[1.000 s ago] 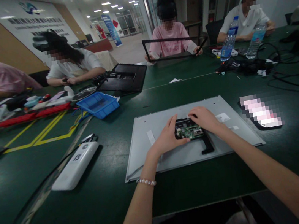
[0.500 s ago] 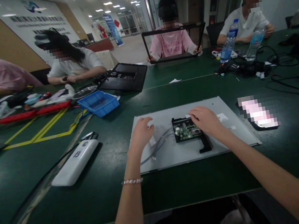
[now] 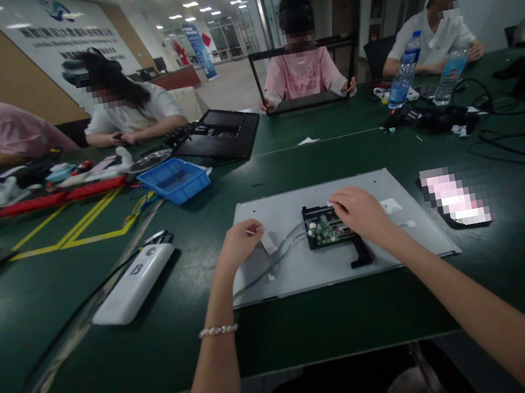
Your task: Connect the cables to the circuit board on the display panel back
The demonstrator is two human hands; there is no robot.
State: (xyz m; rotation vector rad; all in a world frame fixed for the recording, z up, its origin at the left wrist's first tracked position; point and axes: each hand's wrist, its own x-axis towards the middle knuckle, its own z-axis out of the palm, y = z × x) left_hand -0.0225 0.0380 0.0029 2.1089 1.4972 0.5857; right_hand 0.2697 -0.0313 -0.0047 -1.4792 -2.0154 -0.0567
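A flat silver panel (image 3: 302,277) lies on the green table in front of me. On it sits a black bracket (image 3: 319,246) carrying a green circuit board (image 3: 324,231), with grey cables (image 3: 280,253) running from its left side. My left hand (image 3: 239,246) is above the panel's left part, thumb and fingers pinched on a thin white strip of tape (image 3: 267,243). My right hand (image 3: 361,209) rests over the bracket's upper right corner, fingers curled and gripping its edge; the fingertips are partly hidden.
A white power bank (image 3: 133,287) with a black cable lies left, a phone (image 3: 456,199) right. Beyond are a blue basket (image 3: 176,181), a black laptop-like casing (image 3: 221,136) and two bottles (image 3: 406,73). Opposite, a person (image 3: 304,70) holds a black frame (image 3: 311,101).
My left hand has come down and slightly left, its fingers closing on the white tape. The grey cables have shifted a little. My right hand stays at the bracket.
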